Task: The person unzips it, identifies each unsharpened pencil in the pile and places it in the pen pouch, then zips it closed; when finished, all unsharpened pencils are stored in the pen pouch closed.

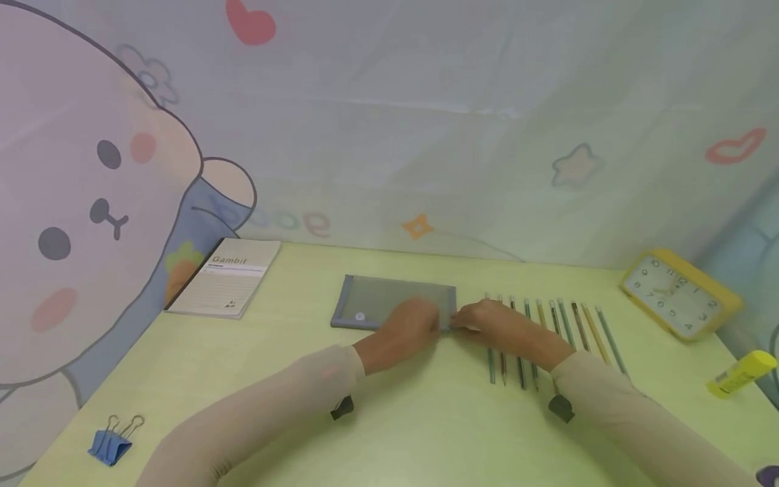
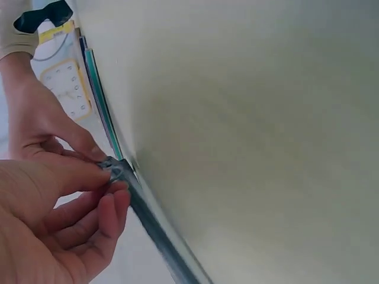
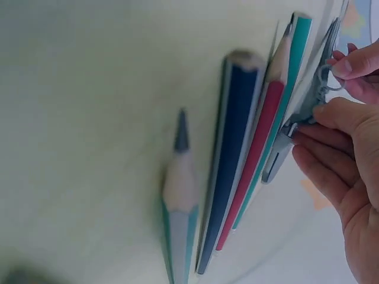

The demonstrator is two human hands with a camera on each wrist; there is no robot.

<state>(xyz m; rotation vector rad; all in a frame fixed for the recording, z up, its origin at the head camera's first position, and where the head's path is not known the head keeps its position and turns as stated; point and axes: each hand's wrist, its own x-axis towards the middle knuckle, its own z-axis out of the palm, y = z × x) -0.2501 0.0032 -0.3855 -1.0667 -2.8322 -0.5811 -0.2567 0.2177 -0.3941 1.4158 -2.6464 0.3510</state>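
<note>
One grey, see-through pouch (image 1: pixel 377 297), flat on the counter (image 1: pixel 450 433), mostly beyond and to the left of the left hand (image 1: pixel 408 325), with its near right corner at the fingertips of the right hand (image 1: pixel 493 321). From the left hand, a thumb-and-finger pinch on a small loop (image 3: pixel 321 77) at that corner, probably a zip pull. From the right hand, a pinch on the corner itself, just beside the loop.

Under and to the right of the right hand and its forearm, a row of about ten pencils (image 1: pixel 611 338), side by side and partly hidden by the arm. All of these outside the pouch; none visible inside it.

As for progress, seemingly an early stage: corner steadied and loop gripped, no pencil in either hand. Whether open or closed along the edge, cannot tell from these views; any work beyond the corner, apparently not yet done.

Farther out to the right of the right hand, a yellow clock (image 1: pixel 672 294) and, nearer the body, a yellow glue stick (image 1: pixel 742 373). Well to the left of the left hand, a notebook (image 1: pixel 228 277) and a blue binder clip (image 1: pixel 111 445), both untouched.
</note>
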